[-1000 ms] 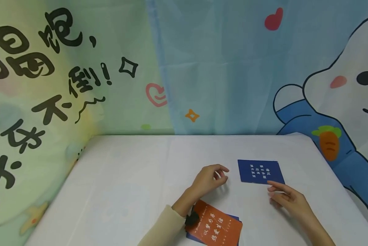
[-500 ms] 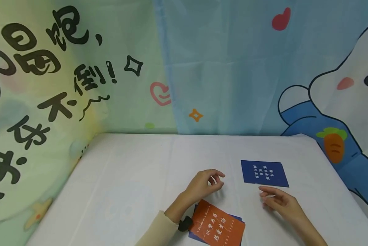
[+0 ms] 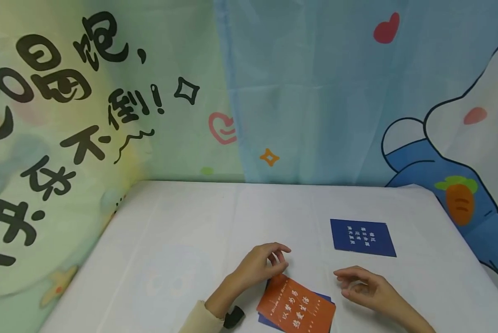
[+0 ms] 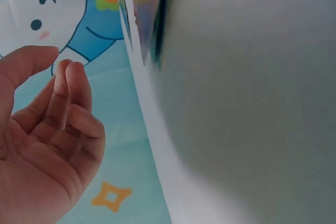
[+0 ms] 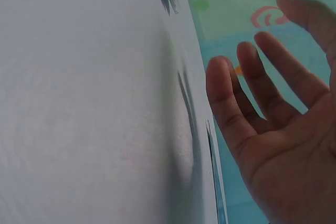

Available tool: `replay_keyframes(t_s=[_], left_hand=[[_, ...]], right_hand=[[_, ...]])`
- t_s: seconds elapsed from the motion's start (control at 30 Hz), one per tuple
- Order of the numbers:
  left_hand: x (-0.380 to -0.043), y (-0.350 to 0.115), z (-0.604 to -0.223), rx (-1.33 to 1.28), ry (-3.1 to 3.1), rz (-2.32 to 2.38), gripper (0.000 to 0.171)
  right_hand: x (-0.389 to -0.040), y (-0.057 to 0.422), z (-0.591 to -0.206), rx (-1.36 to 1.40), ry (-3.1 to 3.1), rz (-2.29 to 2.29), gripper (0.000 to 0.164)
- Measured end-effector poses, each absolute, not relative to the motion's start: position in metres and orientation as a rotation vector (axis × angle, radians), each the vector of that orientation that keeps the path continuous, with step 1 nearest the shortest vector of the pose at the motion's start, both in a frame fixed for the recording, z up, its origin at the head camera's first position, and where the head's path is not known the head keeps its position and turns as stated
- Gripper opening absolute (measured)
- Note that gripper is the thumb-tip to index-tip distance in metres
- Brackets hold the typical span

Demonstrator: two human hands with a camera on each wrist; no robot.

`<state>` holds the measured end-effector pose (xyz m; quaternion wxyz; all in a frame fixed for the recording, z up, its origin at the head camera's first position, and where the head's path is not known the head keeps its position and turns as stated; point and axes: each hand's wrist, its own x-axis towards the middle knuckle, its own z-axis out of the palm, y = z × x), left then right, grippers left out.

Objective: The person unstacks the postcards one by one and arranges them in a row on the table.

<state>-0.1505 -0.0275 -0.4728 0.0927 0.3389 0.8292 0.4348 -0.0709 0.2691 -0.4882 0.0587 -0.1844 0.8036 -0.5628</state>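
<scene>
My left hand [image 3: 260, 264] is just beyond a small stack of cards, its fingers loosely bent around nothing. On top of the stack lies an orange card [image 3: 296, 303] with white writing, and a blue card edge [image 3: 270, 322] pokes out beneath. To the right, my right hand [image 3: 367, 289] hovers over the table with relaxed fingers and holds nothing. Beyond it a single blue card [image 3: 363, 237] with white writing lies flat, apart from both hands. In the left wrist view the left hand [image 4: 55, 135] has its thumb apart from the fingers. The right hand [image 5: 278, 119] shows spread fingers.
A white cloth covers the table [image 3: 182, 240]. Behind it hangs a printed fabric backdrop [image 3: 307, 92] with a cartoon animal and black lettering. A dark band [image 3: 234, 318] sits at the left wrist beside the stack.
Both hands have drawn back toward the person; the right hand has left the blue card's near edge, and the left hand has come nearer the stack. The view has shifted slightly.
</scene>
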Motion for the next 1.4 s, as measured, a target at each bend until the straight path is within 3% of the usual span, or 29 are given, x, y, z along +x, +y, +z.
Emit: replay_keyframes(t_s=[0.23, 0.67, 1.0, 1.4], left_hand=[[-0.133, -0.046, -0.479, 1.124, 2.415, 1.189, 0.039], [-0.108, -0.077, -0.491, 0.950, 2.457, 1.075, 0.080], [-0.102, -0.084, -0.503, 1.202, 2.569, 0.843, 0.094], [-0.101, -0.078, -0.503, 1.139, 2.563, 0.878, 0.091]], right_hand=[[-0.067, 0.265, -0.490, -0.754, 2.323, -1.701, 0.034], [-0.065, 0.262, -0.492, -0.462, 2.237, -1.428, 0.048], [-0.062, 0.254, -0.500, -0.646, 2.351, -1.300, 0.044], [-0.064, 0.257, -0.501, -0.607, 2.404, -1.304, 0.037]])
